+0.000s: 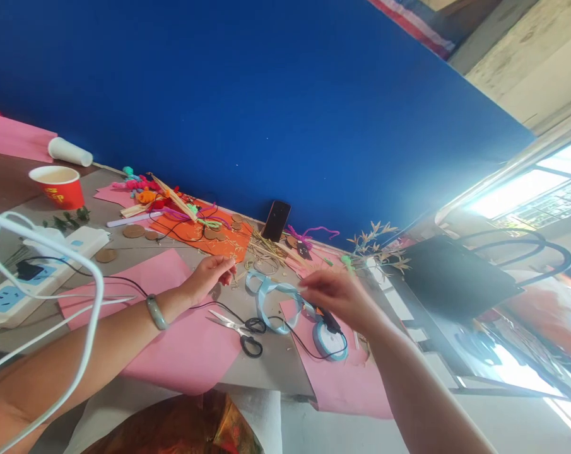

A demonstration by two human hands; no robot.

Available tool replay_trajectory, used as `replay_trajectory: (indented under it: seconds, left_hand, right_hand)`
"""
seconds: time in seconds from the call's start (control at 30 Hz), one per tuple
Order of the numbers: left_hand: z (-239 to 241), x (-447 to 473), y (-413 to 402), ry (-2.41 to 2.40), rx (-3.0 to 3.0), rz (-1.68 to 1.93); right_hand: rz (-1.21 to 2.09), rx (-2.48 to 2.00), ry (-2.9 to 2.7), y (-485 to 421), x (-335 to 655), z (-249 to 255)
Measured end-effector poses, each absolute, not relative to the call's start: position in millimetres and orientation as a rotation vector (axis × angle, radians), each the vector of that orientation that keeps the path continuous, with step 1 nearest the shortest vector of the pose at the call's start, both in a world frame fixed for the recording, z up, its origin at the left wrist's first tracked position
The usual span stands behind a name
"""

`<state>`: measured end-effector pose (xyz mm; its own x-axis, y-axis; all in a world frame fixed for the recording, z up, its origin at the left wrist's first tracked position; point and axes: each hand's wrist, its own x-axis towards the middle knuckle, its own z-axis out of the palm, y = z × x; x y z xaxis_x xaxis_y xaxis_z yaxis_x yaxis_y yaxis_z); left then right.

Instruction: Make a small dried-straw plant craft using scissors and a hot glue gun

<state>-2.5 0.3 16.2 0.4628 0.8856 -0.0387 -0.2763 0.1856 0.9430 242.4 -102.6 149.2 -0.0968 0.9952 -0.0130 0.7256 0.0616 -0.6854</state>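
My left hand (213, 275), a bracelet on its wrist, hovers beside the orange paper sheet (235, 243). Its thumb and fingers are pinched together; what they hold, if anything, is too small to make out. Light blue ribbon (262, 306) lies in loose loops between my hands and runs to the fingertips of my right hand (337, 295), which is closed on it. Under that hand sits the ribbon spool (331, 342), with a black cable crossing it. Scissors (238, 326) with black handles rest, blades apart, on pink paper (190, 353) and the table.
A phone (276, 221) leans against the blue partition (266, 113). Pipe cleaners (146, 189), sticks and wooden discs (134, 231) are scattered behind. At left are a red paper cup (60, 192), a power strip (43, 277) and a white cable (98, 296). A dark bag (455, 271) stands right.
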Motion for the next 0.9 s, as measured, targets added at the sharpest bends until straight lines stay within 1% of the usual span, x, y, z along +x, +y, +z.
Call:
replay_trajectory:
  seconds: [0.07,0.1,0.2,0.3,0.43,0.57,0.77,0.83,0.9]
  left_hand:
    - [15.7,-2.3,0.5,0.694,1.090,0.915]
    - [15.2,-2.3,0.4,0.686,1.093,0.914]
    - [13.5,-2.7,-0.4,0.629,1.113,0.897]
    - [12.2,-4.1,-1.6,0.581,1.162,0.837]
    - [13.5,-5.4,-3.3,0.553,1.176,0.779]
    - [12.5,-4.5,-3.0,0.562,1.183,0.768]
    - [5.5,-3.8,0.9,0.538,1.200,0.750]
    - [5.9,-4.7,1.0,0.533,1.203,0.741]
    - [7.3,-5.5,0.5,0.530,1.207,0.740]
  right_hand:
    - [0.780,-1.850,-2.161,-99.7,240.5,128.3]
    - [0.740,-1.891,-2.274,-98.7,240.1,117.2]
    - [0.665,-1.867,-2.562,-97.5,240.3,88.6]
    - [0.707,-1.812,-2.664,-96.9,241.0,71.6]
    - [0.747,-1.822,-2.670,-93.6,241.9,63.7]
    - [0.854,-1.770,-2.525,-89.0,244.9,70.8]
    - [1.277,-1.474,-2.021,-91.0,241.7,106.6]
    - [1.332,-1.409,-1.852,-92.6,236.8,118.3]
    - [1.301,-1.351,-1.739,-92.9,231.4,127.0]
